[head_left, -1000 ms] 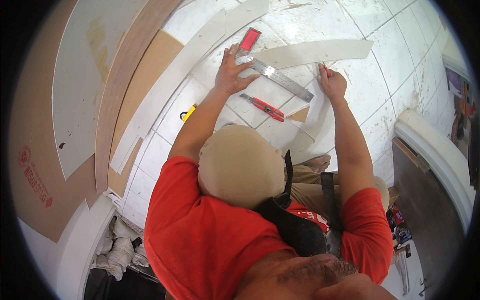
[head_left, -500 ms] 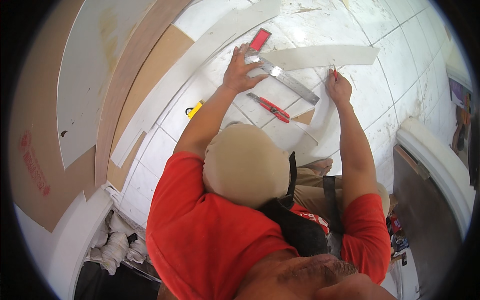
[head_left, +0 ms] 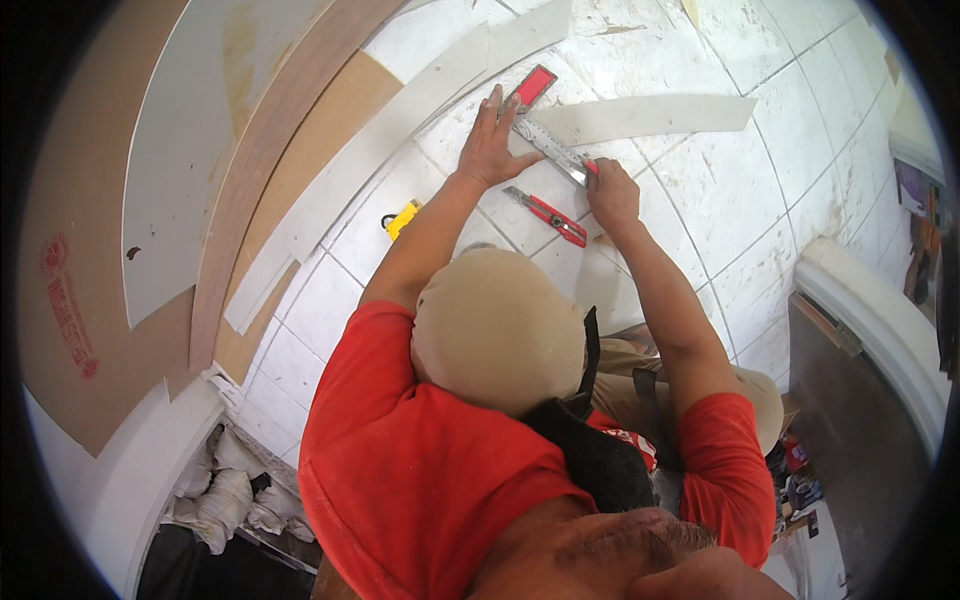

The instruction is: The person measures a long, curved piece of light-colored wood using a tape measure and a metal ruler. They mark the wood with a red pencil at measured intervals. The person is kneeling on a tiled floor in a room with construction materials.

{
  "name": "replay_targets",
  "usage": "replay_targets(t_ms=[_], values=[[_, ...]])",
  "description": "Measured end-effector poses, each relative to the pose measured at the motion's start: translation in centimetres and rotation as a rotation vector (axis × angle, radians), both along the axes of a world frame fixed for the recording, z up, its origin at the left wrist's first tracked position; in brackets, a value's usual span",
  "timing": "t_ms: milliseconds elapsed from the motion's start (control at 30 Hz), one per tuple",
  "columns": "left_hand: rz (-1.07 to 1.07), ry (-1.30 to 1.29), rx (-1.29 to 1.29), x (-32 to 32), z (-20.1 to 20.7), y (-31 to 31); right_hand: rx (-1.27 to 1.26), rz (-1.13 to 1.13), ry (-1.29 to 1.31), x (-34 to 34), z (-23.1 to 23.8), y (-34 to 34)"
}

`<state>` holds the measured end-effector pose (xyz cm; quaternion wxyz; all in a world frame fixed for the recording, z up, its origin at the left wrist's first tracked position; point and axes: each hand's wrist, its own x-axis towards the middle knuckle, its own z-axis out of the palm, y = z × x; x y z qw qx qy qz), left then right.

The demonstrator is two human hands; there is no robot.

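Observation:
My left hand (head_left: 488,148) lies with fingers spread at the corner of a try square, next to its red handle (head_left: 538,84). The square's metal blade (head_left: 553,147) slants across the floor beside the near left end of a white strip (head_left: 645,117). Closed around a red pencil (head_left: 593,168), my right hand (head_left: 613,197) is at the far end of the blade. The pencil's tip is hard to make out. Nearer to me, a red utility knife (head_left: 553,218) rests on the tiles with its blade out.
A yellow tape measure (head_left: 402,218) sits by my left forearm. Long white strips (head_left: 380,160), a brown board (head_left: 335,130) and large panels (head_left: 85,200) lie along the left. White floor tiles (head_left: 700,210) spread to the right, up to a dark panel (head_left: 850,390).
My right hand has moved left with the pencil, from the white strip's right part to the square's blade. The left hand stays at the square's corner.

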<state>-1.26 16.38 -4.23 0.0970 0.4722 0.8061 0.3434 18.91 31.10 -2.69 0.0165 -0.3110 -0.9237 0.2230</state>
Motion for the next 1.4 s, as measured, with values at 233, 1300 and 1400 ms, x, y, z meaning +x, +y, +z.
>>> replay_targets(t_ms=[233, 1300, 1400], values=[[0.009, 0.090, -0.073, 0.1, 0.6, -1.5, 0.006, -0.340, 0.134, 0.3, 1.3, 3.1], [0.289, -0.800, -0.167, 4.3, 8.0, -13.0, -0.914, -0.311, 0.163, -4.3, 3.9, -4.7], [0.144, -1.139, -0.098, 4.4, 9.8, -9.6, -1.283, -0.201, 0.004, -5.0, 5.5, -7.9]])
